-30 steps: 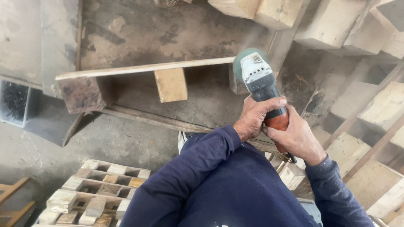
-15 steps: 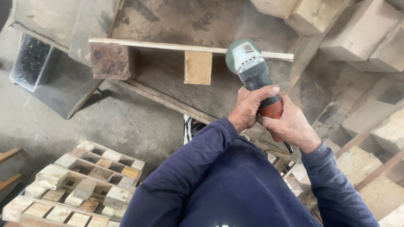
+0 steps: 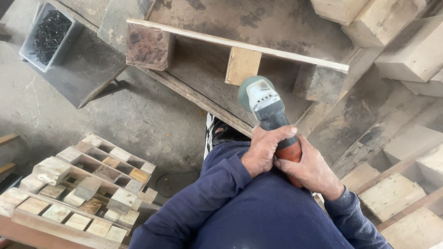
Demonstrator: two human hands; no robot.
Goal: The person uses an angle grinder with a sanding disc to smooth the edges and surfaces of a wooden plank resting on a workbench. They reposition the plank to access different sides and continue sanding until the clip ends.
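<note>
At centre frame we keep our left hand (image 3: pixel 264 154) and right hand (image 3: pixel 310 169) clamped on the angle grinder (image 3: pixel 270 115), which seems a stiff, fairly heavy tool, best held by its narrow body.

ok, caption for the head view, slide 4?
Both hands, left hand and right hand, grip a power tool over a wooden pallet piece.

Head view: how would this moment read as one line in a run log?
left hand: grips power tool body | right hand: grips its orange rear | tool head: close to pallet runner | bin of dark screws: upper left
</note>
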